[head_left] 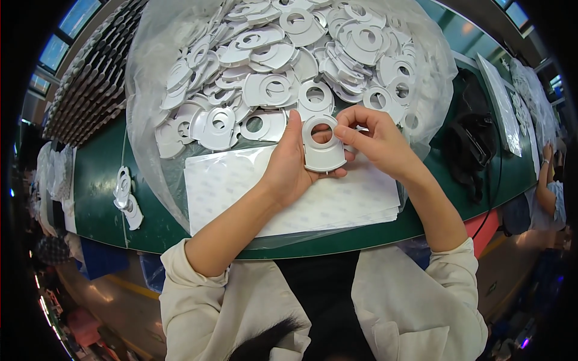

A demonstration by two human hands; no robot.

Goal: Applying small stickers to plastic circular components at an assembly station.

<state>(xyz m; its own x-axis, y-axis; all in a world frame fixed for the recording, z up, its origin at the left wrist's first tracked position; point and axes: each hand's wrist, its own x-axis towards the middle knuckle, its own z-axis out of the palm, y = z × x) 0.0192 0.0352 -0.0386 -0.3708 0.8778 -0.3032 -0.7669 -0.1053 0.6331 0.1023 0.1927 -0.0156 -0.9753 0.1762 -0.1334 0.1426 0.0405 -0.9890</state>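
Between my hands is a white plastic plate with a round hole [325, 157], held over a stack of white sheets [253, 207]. My left hand [290, 157] grips its left side, thumb up along the edge and fingers underneath. At the upper right of its ring, my right hand [370, 137] pinches with thumb and forefinger; whether those fingertips hold anything else is hidden. Just beyond my hands lies a large heap of similar white plastic parts [265, 89] on a clear plastic bag [147, 123].
Two similar parts [127, 198] lie apart on the green table [96, 201] at left. A stack of dark ridged trays [90, 78] rises at the back left. To the right sits a black bag-like item with a cable [472, 141]. Another person's arm [546, 189] shows far right.
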